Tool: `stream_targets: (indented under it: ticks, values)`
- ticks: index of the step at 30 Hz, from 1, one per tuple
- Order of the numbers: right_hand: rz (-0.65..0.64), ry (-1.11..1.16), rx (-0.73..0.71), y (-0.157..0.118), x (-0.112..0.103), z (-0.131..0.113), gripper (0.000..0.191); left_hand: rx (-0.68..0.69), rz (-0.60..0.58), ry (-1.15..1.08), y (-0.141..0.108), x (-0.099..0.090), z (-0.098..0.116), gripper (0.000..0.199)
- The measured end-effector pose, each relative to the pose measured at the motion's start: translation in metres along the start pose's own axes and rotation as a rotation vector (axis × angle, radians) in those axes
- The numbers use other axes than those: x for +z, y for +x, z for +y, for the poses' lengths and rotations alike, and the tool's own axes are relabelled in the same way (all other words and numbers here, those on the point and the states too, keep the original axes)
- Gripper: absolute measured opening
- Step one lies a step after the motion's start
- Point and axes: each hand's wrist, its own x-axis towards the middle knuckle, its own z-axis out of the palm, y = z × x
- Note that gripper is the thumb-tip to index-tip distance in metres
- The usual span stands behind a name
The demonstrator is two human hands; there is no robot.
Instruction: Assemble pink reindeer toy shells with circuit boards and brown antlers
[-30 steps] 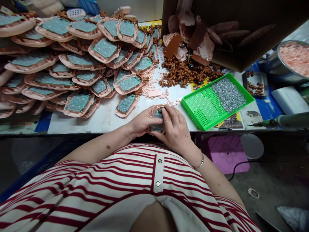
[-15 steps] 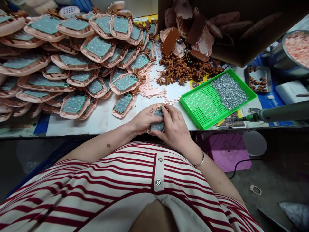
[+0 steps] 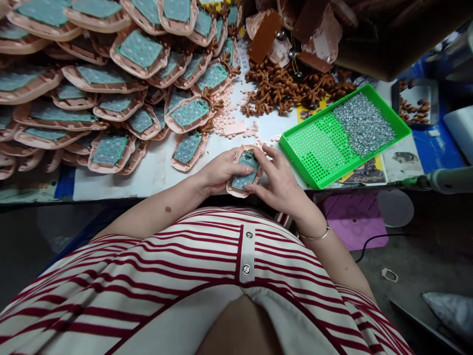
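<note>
A pink shell with a blue-green circuit board (image 3: 242,175) is held at the table's front edge, board side up. My left hand (image 3: 223,170) grips it from the left, its thumb lying across the board. On the right side, my right hand (image 3: 279,180) has its fingers apart, the fingertips at the shell's upper and lower right edge. Just up and left, a similar shell with a board (image 3: 186,149) lies on the white table surface (image 3: 148,185).
Many stacked shells with boards (image 3: 127,98) fill the left. Brown antler-shaped parts (image 3: 273,88) lie behind. A green perforated tray (image 3: 321,180) of small metal pieces stands at the right, near a dark tray (image 3: 424,122) and a grey tool (image 3: 451,181).
My right hand has loosened and drawn to the right, its fingers spreading and uncovering more of the board. The whole view has shifted slightly. My left hand still grips the shell.
</note>
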Motion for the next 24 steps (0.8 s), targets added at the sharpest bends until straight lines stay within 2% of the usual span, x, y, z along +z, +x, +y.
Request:
stream_targets:
  ticks: [5, 17, 20, 22, 24]
  values:
    - [-0.057, 0.077, 0.014, 0.003, -0.002, 0.007, 0.082, -0.013, -0.015, 0.023, 0.000, 0.000, 0.004, 0.047]
    - [0.001, 0.110, 0.052, 0.002, 0.008, 0.008, 0.078, -0.010, 0.002, 0.078, 0.001, -0.003, 0.004, 0.050]
    - [0.006, 0.090, 0.038, 0.001, 0.009, 0.000, 0.076, -0.004, 0.000, 0.075, 0.000, -0.003, 0.002, 0.052]
    - [0.078, 0.033, 0.038, -0.005, 0.000, -0.008, 0.073, -0.013, 0.012, 0.070, -0.003, 0.000, 0.002, 0.054]
    - [0.232, -0.037, 0.094, -0.017, -0.021, -0.013, 0.070, -0.045, 0.022, 0.064, -0.005, 0.004, 0.003, 0.054]
